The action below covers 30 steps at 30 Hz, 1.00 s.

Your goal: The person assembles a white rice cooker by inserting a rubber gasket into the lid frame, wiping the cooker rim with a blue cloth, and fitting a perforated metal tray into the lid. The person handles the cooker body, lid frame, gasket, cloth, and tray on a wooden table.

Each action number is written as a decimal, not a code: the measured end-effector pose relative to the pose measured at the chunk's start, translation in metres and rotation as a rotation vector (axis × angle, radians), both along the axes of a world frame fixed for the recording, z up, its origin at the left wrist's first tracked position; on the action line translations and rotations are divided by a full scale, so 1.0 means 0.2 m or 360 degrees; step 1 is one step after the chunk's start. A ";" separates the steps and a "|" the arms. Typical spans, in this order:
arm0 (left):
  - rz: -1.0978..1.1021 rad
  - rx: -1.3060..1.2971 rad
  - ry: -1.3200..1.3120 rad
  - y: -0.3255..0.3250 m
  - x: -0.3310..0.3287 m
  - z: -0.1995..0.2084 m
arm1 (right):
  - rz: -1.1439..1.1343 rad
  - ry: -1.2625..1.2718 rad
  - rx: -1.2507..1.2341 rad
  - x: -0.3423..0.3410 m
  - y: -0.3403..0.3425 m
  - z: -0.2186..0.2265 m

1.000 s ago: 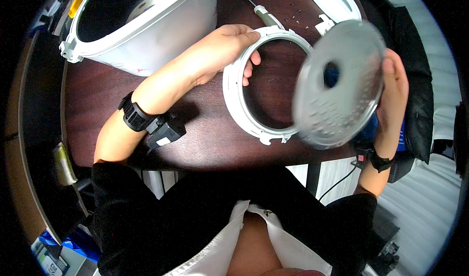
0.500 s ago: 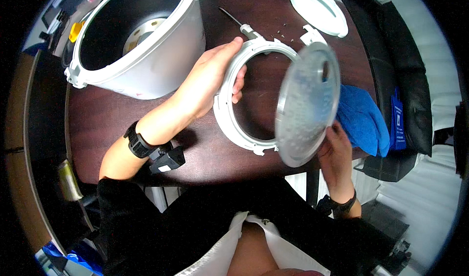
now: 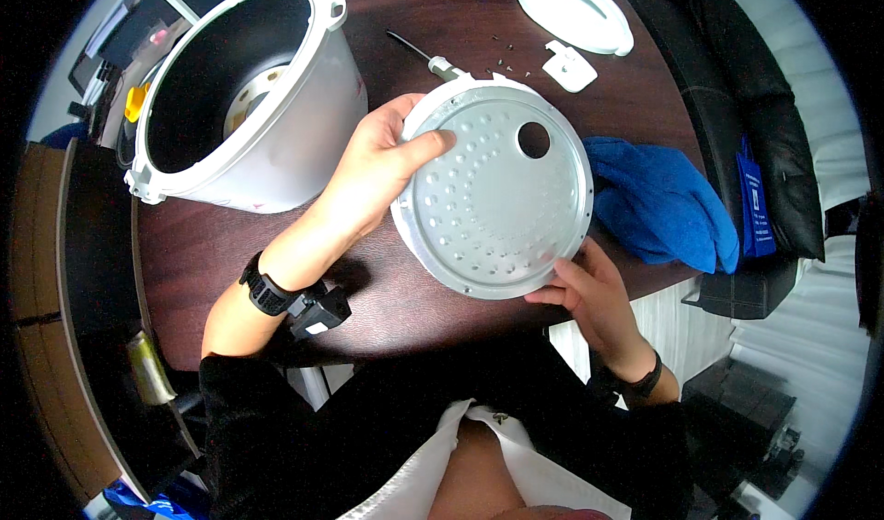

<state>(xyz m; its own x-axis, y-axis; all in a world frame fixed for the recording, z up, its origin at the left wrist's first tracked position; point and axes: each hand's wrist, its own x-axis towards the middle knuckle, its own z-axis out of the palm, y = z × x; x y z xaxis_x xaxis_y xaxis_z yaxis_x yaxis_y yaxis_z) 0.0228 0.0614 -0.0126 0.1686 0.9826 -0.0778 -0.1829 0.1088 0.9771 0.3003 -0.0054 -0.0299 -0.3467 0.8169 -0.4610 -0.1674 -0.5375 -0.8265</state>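
A round dimpled metal plate (image 3: pixel 516 216) with one round hole near its far right edge lies over a white plastic ring (image 3: pixel 474 85); only the ring's rim shows around it. My left hand (image 3: pixel 378 166) grips both at the left side, thumb on the plate's face and fingers hidden behind. At the lower right edge my right hand (image 3: pixel 594 294) holds the plate between thumb and fingers. Just beyond the ring, a screwdriver (image 3: pixel 446 66) with a pale handle rests on the dark table, its shaft pointing far left.
A white rice cooker body (image 3: pixel 322 138) with a dark interior stands at the left. Small screws (image 3: pixel 501 62) lie scattered on the far side, near a small white plastic part (image 3: pixel 572 67) and a white oval cover (image 3: pixel 575 14). A blue cloth (image 3: pixel 658 202) is bunched at the right.
The metal plate has swung left from a tilted position and now covers the ring. My left thumb has come over onto the plate's face. The view has shifted slightly.
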 end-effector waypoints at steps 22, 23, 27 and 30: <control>0.0057 0.0146 -0.0015 -0.13 -0.08 0.07 | 0.0303 -0.1141 0.1695 0.07 0.36 0.16; 0.0068 0.0160 -0.0009 -0.15 -0.09 0.08 | 0.0298 -0.1081 0.1732 0.08 0.34 0.15; 0.0106 0.0192 -0.0002 -0.18 -0.10 0.08 | 0.0319 -0.1050 0.1699 0.07 0.33 0.17; 0.0120 0.0205 0.0025 -0.18 -0.10 0.07 | 0.0282 -0.1014 0.1681 0.05 0.34 0.18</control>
<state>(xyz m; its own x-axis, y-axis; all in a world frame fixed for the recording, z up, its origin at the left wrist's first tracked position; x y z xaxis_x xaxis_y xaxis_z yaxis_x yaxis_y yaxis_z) 0.0034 0.0249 0.0024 0.0936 0.9945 0.0476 -0.1707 -0.0311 0.9848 0.3109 0.0625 0.0060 -0.4460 0.8547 0.2658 0.4286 0.4647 -0.7749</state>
